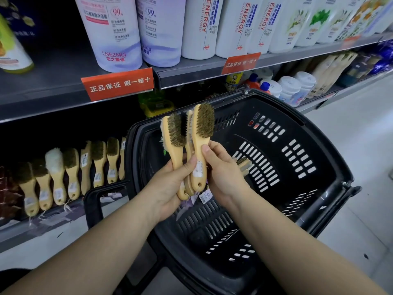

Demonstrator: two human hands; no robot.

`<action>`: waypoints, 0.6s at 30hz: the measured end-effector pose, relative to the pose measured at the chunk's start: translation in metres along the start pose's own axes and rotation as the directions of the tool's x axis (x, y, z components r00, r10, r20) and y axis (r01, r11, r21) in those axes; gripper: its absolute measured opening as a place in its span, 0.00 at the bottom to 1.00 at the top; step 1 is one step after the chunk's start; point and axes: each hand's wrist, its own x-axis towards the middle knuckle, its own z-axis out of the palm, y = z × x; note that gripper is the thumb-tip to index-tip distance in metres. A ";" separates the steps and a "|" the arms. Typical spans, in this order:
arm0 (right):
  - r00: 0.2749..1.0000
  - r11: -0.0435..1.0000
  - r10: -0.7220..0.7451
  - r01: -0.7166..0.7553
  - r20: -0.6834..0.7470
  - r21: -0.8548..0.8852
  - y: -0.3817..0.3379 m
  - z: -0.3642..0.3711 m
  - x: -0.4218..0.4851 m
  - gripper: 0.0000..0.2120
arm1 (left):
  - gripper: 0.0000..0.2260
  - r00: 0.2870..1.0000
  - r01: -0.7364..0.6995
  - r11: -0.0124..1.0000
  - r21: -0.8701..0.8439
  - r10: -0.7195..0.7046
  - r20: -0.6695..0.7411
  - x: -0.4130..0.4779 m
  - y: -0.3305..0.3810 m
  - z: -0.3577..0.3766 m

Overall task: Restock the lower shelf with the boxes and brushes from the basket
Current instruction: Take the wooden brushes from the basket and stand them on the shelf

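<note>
Brushes [200, 133] are standing bristles-up in the gripping left hand [170, 188], right hand [223, 173] pinching one, lower shelf [14, 234] lying leftward.

Okay so the lavender bottle [110, 35] says LNEZMUI plus a big 99, the white bottles [200, 28] beside it read ENERGY CONDITIONER, and the red shelf-edge tags [118, 84] say 正品保证 假一赔十.

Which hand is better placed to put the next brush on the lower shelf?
Probably the right hand: it pinches one brush by the handle, while the left hand grips the other brushes. The row on the lower shelf lies to the left, so it must reach across.
</note>
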 end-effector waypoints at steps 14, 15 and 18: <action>0.999 0.991 0.024 -0.020 -0.026 0.129 0.003 0.003 0.000 0.08 | 0.19 1.000 -0.012 0.998 -0.069 0.013 0.013 0.001 0.000 -0.001; 0.999 0.992 0.023 -0.020 -0.022 0.128 0.003 0.003 0.001 0.09 | 0.20 1.000 -0.015 0.997 -0.070 0.017 0.025 0.001 0.001 -0.001; 0.999 0.995 0.050 -0.050 0.000 0.086 0.004 0.001 0.004 0.09 | 0.28 0.997 -0.041 0.999 0.011 0.040 0.069 0.001 0.006 -0.002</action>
